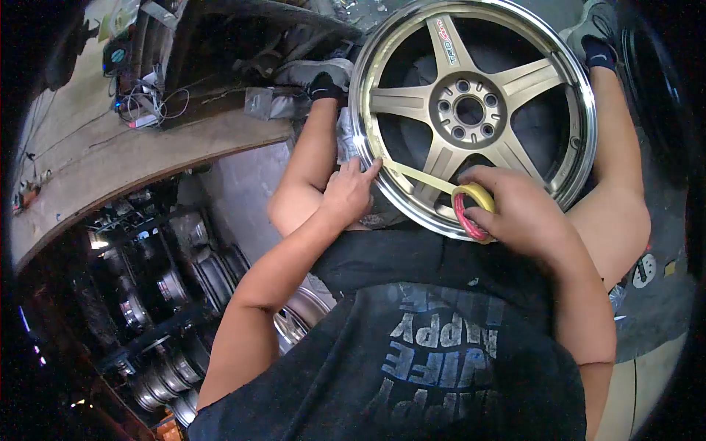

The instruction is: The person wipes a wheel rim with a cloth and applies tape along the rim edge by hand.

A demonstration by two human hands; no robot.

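A gold five-spoke wheel (526, 76) with a polished outer lip rests between the person's legs. My right hand (523, 213) grips a roll of yellow masking tape (482, 197) with a red inner core, near the wheel's lower edge. From the roll a strip of tape (419, 176) stretches left to the rim. My left hand (348, 192) is at the rim's lower left, one digit pressing the strip's end and the other fingers apart near the polished lip. More pale tape (372, 132) appears to run along the inside of the lip on the left.
A wooden bench (169, 153) curves along the left, with cables and a white power strip (145, 120) on it. Several wheels (173, 287) sit on a rack below. Another wheel (303, 312) lies behind my left arm. A perforated disc (644, 270) lies at right.
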